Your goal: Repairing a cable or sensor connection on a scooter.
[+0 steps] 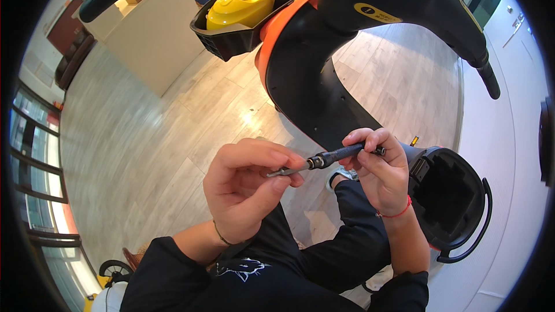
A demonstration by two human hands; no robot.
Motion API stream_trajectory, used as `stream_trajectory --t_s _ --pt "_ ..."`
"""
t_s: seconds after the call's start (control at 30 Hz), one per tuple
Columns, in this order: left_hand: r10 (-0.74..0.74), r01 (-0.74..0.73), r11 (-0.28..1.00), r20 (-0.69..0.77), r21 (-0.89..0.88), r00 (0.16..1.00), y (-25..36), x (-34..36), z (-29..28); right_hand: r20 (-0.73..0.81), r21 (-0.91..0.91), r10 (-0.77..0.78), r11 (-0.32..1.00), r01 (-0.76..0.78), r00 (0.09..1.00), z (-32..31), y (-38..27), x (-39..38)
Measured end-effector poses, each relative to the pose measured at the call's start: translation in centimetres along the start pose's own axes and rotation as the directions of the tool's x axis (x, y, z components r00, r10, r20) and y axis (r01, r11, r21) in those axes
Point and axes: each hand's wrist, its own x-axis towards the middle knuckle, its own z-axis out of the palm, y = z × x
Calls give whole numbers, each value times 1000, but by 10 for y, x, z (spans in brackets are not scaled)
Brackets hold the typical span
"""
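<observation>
A slim screwdriver point(341, 153) with a dark, knurled handle and a metal collar is held up between both hands, slightly tilted. My right hand point(384, 170) has its fingers closed around the handle near the rear end. The metal bit point(281, 171) at the front end is pinched between the thumb and fingers of my left hand point(245, 182). My left fingertips hide part of the bit. Both hands are above my lap, in front of an orange and black scooter point(303, 75).
The scooter's black basket point(231, 46) carries a yellow helmet point(243, 6). Its handlebar grips point(488, 81) reach across the top. At right, a black seat compartment point(448, 196) stands open beside my right forearm. A pale counter point(153, 40) rises from the wood-look floor point(133, 156).
</observation>
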Motion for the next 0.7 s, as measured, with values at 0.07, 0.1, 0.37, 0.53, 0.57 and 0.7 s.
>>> stream_trajectory --t_s 0.07,0.1,0.37,0.53,0.57,0.7 --pt "-38 38 999 -35 -6 999 0 -1 1 9 -45 -22 999 23 1000 -2 0 0" --pt "-58 57 998 -65 -14 996 -1 -1 1 4 -44 -24 999 24 1000 -2 -1 0" --pt "-97 93 995 -120 -41 988 -10 -2 -4 -1 -92 -17 996 17 1000 -6 -2 -1" --pt "-112 106 993 -136 -51 984 -11 -1 -4 2 -106 -36 994 36 999 -7 -2 0" --pt "-113 107 993 -136 -51 984 -12 -1 -5 8 -109 -42 993 43 999 -7 -2 0" --pt "-158 158 987 -134 -10 978 -15 -3 -10 -1 -137 -32 990 31 999 -6 -3 0"
